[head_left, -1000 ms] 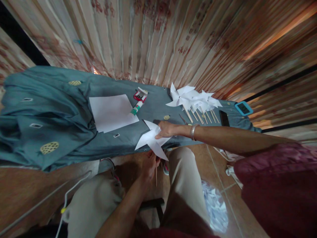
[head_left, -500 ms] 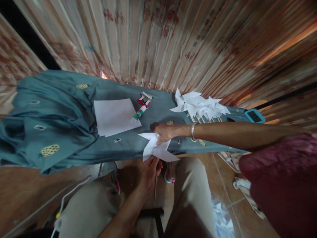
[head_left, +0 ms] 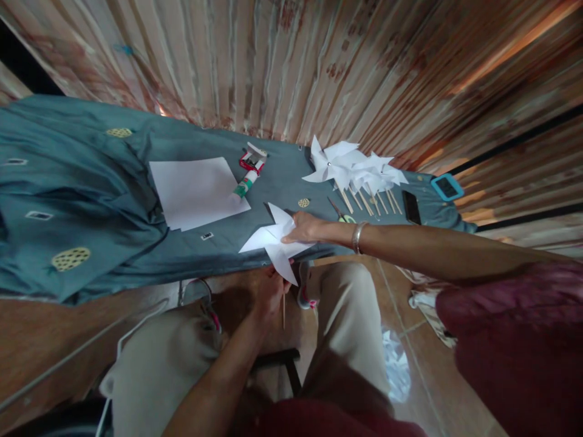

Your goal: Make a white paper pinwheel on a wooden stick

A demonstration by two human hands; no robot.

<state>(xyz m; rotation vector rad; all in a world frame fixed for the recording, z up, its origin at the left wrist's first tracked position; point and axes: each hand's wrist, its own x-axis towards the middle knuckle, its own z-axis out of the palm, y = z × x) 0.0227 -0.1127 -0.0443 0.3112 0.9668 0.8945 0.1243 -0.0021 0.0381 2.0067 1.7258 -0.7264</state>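
Note:
A white paper pinwheel with pointed blades is between my hands at the table's near edge. Below its blades, my left hand is closed around the pinwheel's thin wooden stick, whose lower end sticks out beneath the fist. My right hand pinches one blade near the centre from the right side, thumb on top. Part of that blade is covered by my fingers. Just beyond my right wrist lies a pair of scissors with pale green handles.
White paper sheets lie left, with a glue stick on their corner and a small red box behind. Several finished pinwheels lie at the right, near a phone and a blue-framed device. A clear bag is on the floor.
The pinwheel's blades have turned, and my right hand now grips at the right side of its centre. The whole view has shifted, uncovering the scissors and phone.

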